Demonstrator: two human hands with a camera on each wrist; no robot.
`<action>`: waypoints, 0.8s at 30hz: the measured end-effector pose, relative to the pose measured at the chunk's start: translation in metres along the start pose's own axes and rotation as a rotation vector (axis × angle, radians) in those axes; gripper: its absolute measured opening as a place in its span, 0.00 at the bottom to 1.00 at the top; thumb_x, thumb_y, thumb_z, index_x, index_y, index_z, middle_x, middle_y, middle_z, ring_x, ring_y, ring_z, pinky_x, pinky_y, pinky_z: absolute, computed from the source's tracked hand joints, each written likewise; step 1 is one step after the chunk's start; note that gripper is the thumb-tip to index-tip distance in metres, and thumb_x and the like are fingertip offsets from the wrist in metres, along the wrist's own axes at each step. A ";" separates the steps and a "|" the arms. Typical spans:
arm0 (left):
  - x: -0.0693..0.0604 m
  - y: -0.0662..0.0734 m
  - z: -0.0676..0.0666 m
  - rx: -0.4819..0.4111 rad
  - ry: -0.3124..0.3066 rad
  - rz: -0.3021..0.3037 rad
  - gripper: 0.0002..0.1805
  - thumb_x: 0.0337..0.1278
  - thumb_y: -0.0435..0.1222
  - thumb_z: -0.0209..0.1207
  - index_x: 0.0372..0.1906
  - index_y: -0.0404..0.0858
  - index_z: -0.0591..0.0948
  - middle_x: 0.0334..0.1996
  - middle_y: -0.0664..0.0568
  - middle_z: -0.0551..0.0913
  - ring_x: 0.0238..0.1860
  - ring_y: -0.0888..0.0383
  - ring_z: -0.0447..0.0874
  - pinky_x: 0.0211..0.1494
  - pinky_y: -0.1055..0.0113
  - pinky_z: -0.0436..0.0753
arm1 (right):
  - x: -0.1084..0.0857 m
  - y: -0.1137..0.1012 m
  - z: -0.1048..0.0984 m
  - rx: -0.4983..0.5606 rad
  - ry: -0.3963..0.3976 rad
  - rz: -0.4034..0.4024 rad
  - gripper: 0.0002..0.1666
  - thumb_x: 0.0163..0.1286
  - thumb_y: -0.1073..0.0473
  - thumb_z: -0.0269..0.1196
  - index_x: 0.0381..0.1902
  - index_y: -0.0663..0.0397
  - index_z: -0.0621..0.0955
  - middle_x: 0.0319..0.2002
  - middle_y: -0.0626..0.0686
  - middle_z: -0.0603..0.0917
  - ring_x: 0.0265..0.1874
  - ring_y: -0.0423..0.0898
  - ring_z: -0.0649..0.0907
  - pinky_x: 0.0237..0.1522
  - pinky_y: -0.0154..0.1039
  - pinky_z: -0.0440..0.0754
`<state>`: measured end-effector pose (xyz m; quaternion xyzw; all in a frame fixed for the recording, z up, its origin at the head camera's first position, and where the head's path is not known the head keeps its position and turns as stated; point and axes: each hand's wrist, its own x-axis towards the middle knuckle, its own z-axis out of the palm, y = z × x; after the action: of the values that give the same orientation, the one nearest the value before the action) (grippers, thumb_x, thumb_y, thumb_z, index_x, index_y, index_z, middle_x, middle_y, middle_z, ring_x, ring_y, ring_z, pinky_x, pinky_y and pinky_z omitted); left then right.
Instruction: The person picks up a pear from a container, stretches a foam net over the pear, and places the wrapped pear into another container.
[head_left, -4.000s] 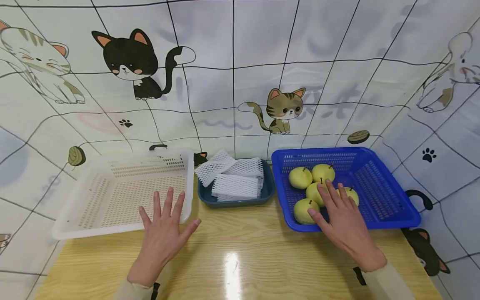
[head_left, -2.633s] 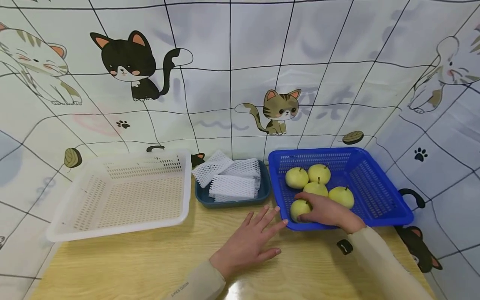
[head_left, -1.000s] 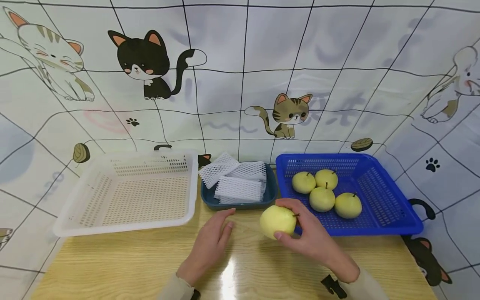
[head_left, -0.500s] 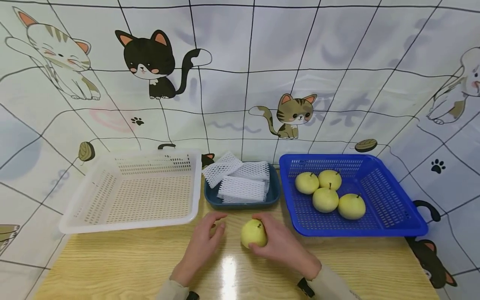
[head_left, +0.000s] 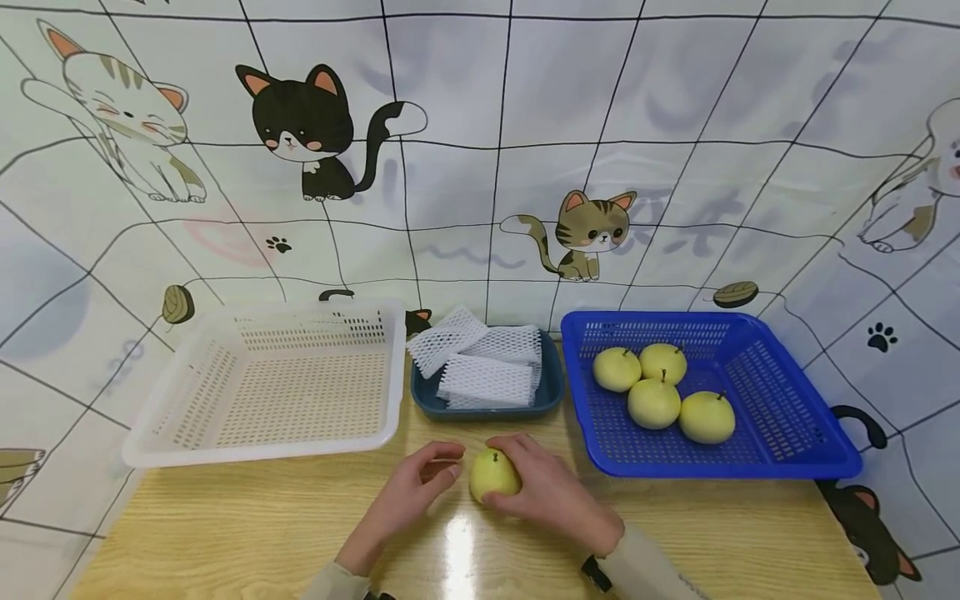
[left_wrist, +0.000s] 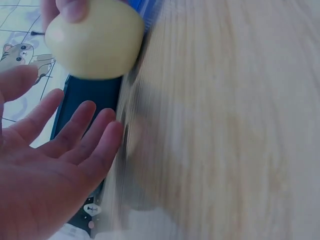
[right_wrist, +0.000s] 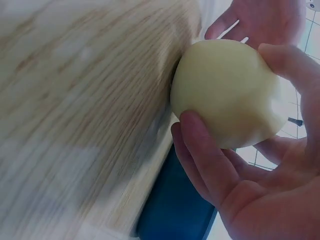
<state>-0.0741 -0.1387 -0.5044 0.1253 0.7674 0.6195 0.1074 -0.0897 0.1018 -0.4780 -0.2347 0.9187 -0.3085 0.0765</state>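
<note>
In the head view a yellow-green pear [head_left: 492, 477] is at the middle of the table front, gripped by my right hand [head_left: 551, 490] from its right side. My left hand [head_left: 408, 490] is just left of the pear, fingers loosely bent and apart from it. The left wrist view shows the left palm [left_wrist: 45, 175] facing the pear [left_wrist: 97, 42] across a gap. In the right wrist view the fingers [right_wrist: 207, 155] and thumb curl round the pear [right_wrist: 227, 92], its stem pointing away. Whether it touches the table is hard to tell.
Behind the hands, a dark teal tray [head_left: 491, 413] holds white foam net sleeves [head_left: 487, 381]. A white basket [head_left: 262, 454] with nothing in it stands left; a blue basket [head_left: 720, 468] at right holds several pears [head_left: 654, 403]. A cat-patterned sheet [head_left: 450, 167] hangs behind.
My right hand has taken a pear from the blue basket's front left and carried it left and down to the table's middle. The left hand first moved right, then back left beside the pear.
</note>
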 end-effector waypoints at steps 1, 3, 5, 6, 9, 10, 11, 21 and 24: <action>0.000 -0.001 0.000 -0.017 -0.014 0.004 0.20 0.74 0.35 0.60 0.63 0.29 0.78 0.61 0.34 0.80 0.61 0.38 0.81 0.59 0.65 0.81 | 0.001 -0.001 0.000 0.002 -0.003 0.004 0.41 0.59 0.38 0.76 0.66 0.45 0.78 0.57 0.49 0.80 0.48 0.46 0.82 0.45 0.48 0.81; 0.001 -0.002 0.001 -0.047 -0.041 0.011 0.21 0.73 0.34 0.61 0.64 0.30 0.77 0.62 0.35 0.79 0.62 0.38 0.80 0.59 0.66 0.81 | 0.002 -0.004 0.000 0.004 -0.011 0.013 0.42 0.59 0.37 0.76 0.67 0.45 0.78 0.58 0.50 0.80 0.48 0.47 0.82 0.46 0.50 0.81; 0.003 -0.002 0.001 -0.082 -0.064 0.018 0.22 0.70 0.32 0.63 0.64 0.30 0.77 0.63 0.35 0.79 0.63 0.37 0.78 0.60 0.65 0.81 | 0.003 -0.005 0.001 -0.005 -0.019 0.009 0.43 0.57 0.37 0.77 0.67 0.46 0.78 0.58 0.51 0.80 0.49 0.48 0.82 0.46 0.51 0.81; 0.004 -0.002 0.001 -0.092 -0.072 0.022 0.22 0.69 0.31 0.64 0.65 0.31 0.77 0.63 0.36 0.78 0.64 0.38 0.77 0.60 0.65 0.81 | 0.004 -0.005 0.001 -0.007 -0.023 0.006 0.44 0.57 0.37 0.78 0.68 0.46 0.78 0.58 0.50 0.80 0.49 0.47 0.82 0.47 0.51 0.82; 0.006 -0.001 0.002 -0.105 -0.089 0.019 0.25 0.65 0.30 0.67 0.65 0.31 0.77 0.64 0.37 0.78 0.65 0.38 0.76 0.60 0.63 0.82 | 0.006 -0.004 0.001 -0.012 -0.032 -0.016 0.46 0.55 0.39 0.79 0.69 0.46 0.77 0.58 0.50 0.79 0.50 0.46 0.82 0.48 0.50 0.82; 0.007 0.000 0.002 -0.106 -0.092 0.011 0.26 0.64 0.30 0.68 0.65 0.31 0.77 0.64 0.37 0.77 0.65 0.38 0.75 0.59 0.64 0.82 | 0.006 -0.004 0.001 -0.011 -0.037 -0.025 0.47 0.55 0.40 0.79 0.69 0.46 0.76 0.58 0.49 0.79 0.50 0.46 0.81 0.49 0.51 0.82; 0.008 0.001 0.002 -0.103 -0.092 0.008 0.26 0.63 0.30 0.69 0.64 0.32 0.77 0.64 0.38 0.78 0.65 0.39 0.76 0.58 0.64 0.83 | 0.007 -0.003 0.001 -0.007 -0.043 -0.034 0.47 0.55 0.41 0.80 0.70 0.46 0.76 0.58 0.49 0.79 0.51 0.45 0.81 0.50 0.51 0.82; 0.003 0.002 -0.001 -0.124 -0.096 -0.048 0.29 0.66 0.33 0.67 0.68 0.31 0.74 0.66 0.34 0.75 0.66 0.36 0.75 0.59 0.64 0.82 | -0.004 0.000 -0.025 0.098 -0.065 -0.121 0.46 0.64 0.49 0.76 0.76 0.52 0.70 0.67 0.55 0.76 0.58 0.54 0.82 0.55 0.53 0.83; 0.000 0.004 -0.004 -0.105 -0.058 -0.049 0.29 0.70 0.36 0.65 0.70 0.31 0.72 0.68 0.34 0.73 0.67 0.35 0.74 0.62 0.63 0.80 | -0.005 -0.005 -0.034 0.143 0.050 -0.143 0.36 0.70 0.52 0.71 0.72 0.52 0.74 0.66 0.54 0.78 0.57 0.55 0.82 0.54 0.52 0.84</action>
<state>-0.0747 -0.1413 -0.4994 0.1187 0.7334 0.6521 0.1513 -0.0929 0.1186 -0.4474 -0.2860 0.8767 -0.3838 0.0480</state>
